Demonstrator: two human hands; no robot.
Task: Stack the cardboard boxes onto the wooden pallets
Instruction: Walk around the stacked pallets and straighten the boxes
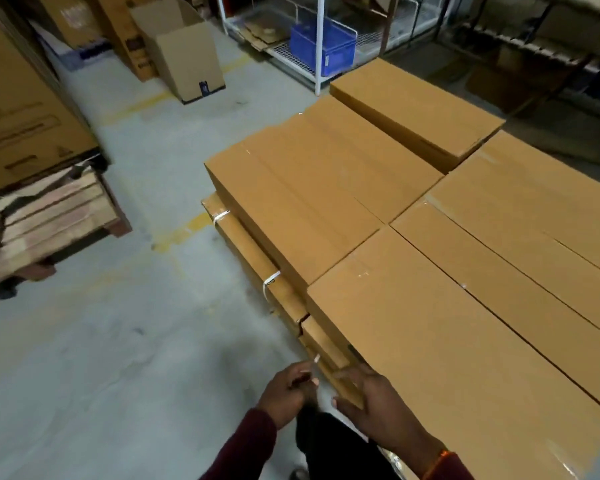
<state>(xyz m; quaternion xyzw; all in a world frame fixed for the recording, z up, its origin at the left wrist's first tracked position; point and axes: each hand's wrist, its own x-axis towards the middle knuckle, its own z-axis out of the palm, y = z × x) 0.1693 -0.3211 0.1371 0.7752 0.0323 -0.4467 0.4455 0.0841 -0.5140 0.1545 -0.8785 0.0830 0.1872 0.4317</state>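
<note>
Right hand [378, 407] relaxed, fingers straight, touching near corner of nearest cardboard box [447, 341]. Left hand [286, 393] just beside, off stack, loosely curled, empty. Boxes long, flat, smooth brown, tape-sealed, layered; white straps [270, 282] on lower layer.

Dim indoor light; soft motion blur throughout; wide-angle bending at edges; far shelving dark.

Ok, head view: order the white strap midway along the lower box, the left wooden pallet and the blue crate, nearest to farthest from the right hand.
1. White strap, on the stack's side, ahead of the right hand.
2. Wooden pallet, across the floor, left.
3. Blue crate, far rack.
</note>
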